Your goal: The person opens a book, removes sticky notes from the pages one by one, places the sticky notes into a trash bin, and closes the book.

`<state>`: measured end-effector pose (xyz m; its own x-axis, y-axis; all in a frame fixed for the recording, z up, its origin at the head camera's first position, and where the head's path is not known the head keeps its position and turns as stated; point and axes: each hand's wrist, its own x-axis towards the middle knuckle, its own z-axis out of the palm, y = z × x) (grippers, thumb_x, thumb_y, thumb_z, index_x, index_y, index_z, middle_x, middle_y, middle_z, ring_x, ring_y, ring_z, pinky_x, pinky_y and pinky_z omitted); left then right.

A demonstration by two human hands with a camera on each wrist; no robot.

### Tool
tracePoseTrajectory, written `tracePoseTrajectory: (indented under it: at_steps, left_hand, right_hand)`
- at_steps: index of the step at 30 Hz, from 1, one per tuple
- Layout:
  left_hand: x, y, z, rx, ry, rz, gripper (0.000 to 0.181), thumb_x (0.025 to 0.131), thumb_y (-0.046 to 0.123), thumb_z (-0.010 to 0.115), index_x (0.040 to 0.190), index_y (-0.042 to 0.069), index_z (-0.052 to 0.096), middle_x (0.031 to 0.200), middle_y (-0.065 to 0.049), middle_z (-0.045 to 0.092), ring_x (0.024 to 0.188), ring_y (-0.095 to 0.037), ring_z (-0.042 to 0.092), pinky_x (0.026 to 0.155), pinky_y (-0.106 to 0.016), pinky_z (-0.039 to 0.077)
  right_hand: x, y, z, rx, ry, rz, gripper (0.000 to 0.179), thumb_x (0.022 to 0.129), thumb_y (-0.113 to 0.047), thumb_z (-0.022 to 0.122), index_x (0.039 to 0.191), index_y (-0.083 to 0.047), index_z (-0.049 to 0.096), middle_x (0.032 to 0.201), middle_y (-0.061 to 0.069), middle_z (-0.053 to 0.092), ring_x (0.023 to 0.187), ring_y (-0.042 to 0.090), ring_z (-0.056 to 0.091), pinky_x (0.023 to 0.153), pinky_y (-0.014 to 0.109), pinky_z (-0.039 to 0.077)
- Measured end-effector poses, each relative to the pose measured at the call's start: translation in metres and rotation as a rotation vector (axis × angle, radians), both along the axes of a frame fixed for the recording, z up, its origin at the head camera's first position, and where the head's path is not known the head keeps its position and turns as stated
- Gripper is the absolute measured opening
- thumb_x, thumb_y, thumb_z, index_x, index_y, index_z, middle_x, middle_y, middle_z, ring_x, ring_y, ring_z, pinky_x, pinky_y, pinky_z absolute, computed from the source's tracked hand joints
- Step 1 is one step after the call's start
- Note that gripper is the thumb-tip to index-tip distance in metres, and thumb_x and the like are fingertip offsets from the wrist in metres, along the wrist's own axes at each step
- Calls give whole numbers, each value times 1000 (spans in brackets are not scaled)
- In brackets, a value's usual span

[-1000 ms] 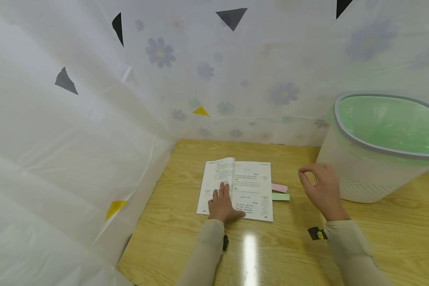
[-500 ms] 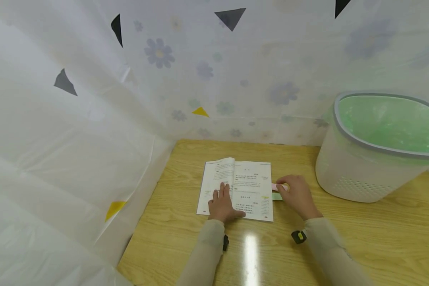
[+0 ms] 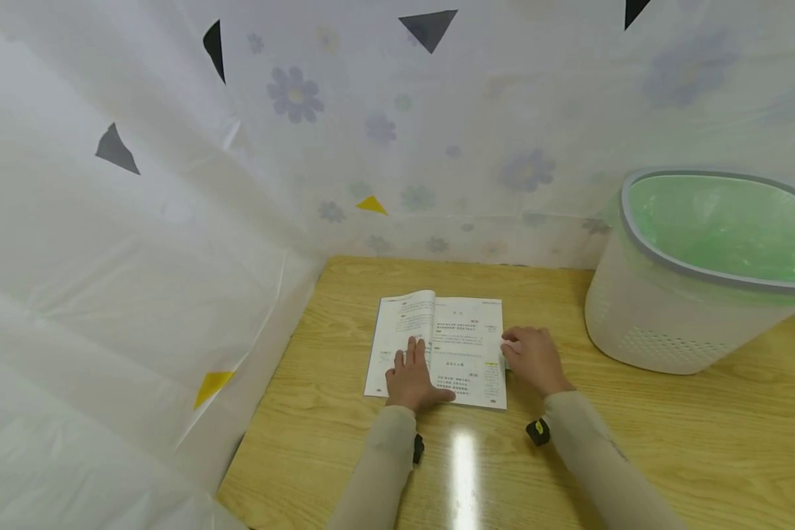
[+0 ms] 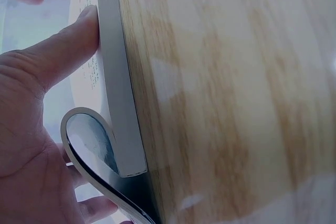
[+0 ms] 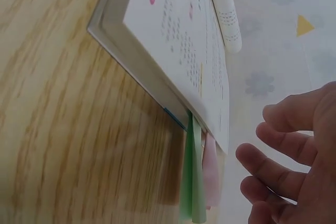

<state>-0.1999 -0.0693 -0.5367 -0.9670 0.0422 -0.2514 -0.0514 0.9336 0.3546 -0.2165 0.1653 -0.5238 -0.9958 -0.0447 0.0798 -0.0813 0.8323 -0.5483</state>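
Note:
In the head view an open book (image 3: 467, 353) lies on the wooden table, its left pages curving up at the spine. My left hand (image 3: 411, 379) rests on it with fingers spread, the thumb along the lower edge of the right page. The left wrist view shows that thumb (image 4: 68, 51) on the page beside the curled pages (image 4: 86, 145). My right hand (image 3: 533, 361) is at the book's right edge. From that edge stick out a green paper strip (image 5: 198, 182) and a pink paper strip (image 5: 210, 174). In the right wrist view the right fingers are loosely bent, apart from the strips.
A pale basket (image 3: 662, 324) with a grey rim and green lining stands at the right back of the table (image 3: 305, 427). White plastic sheeting (image 3: 172, 294) closes off the left side, and flower-patterned sheeting (image 3: 477, 147) hangs behind.
My right hand has moved left from near the basket to the book's right edge, over the paper strips. Its thumb and finger touched earlier. My left hand has stayed on the book.

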Motion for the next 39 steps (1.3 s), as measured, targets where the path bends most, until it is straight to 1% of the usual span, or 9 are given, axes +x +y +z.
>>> tracePoseTrajectory:
  at_steps: [7,13,20,25,29,34,39]
  left_hand:
    - [0,0,1,-2,-9,-1,125,64,58,87,160,15,18,169,-5,14,152,-36,24,112,-59,36]
    - [0,0,1,-5,-9,-2,125,65,58,87,160,15,18,169,-5,14,152,-35,24,112,-58,36]
    - [-2,0,-2,-20,-15,-4,126,64,59,87,160,15,17,169,-4,13,152,-35,24,112,-58,36]
    - [-4,0,-4,-26,-17,-5,126,65,59,87,160,16,16,169,-5,13,153,-35,23,113,-57,35]
    - [-3,1,-2,-21,-22,-6,126,65,58,87,160,15,16,169,-5,13,153,-35,23,113,-57,35]
    - [-1,2,3,-9,-25,-5,125,65,56,87,160,14,17,169,-6,13,153,-36,22,114,-58,34]
    - [-1,3,4,-8,-20,0,126,65,56,88,160,14,17,169,-6,13,153,-36,22,114,-58,34]
  right_hand:
    - [-10,-5,-4,43,-64,-26,33,96,-21,52,118,-1,68,119,21,69,108,39,54,93,55,45]
    - [-15,-7,-6,66,-93,-28,32,96,-19,54,118,-1,68,120,21,69,108,40,54,91,53,46]
    - [-16,-7,-12,80,-74,-27,31,95,-18,58,118,0,67,117,21,70,106,38,55,90,53,47]
    - [-16,-8,-17,84,-37,-24,28,94,-15,60,116,0,69,112,20,72,99,36,57,85,50,48]
    - [-14,-8,-19,93,-32,-21,28,93,-14,60,116,0,69,110,18,73,94,33,56,82,47,47]
    - [-13,-11,-17,85,-47,-24,31,93,-15,59,119,1,67,109,18,72,92,32,55,80,45,47]
    - [-14,-13,-15,94,-66,-61,35,93,-17,57,122,2,66,108,18,72,93,33,56,79,46,46]
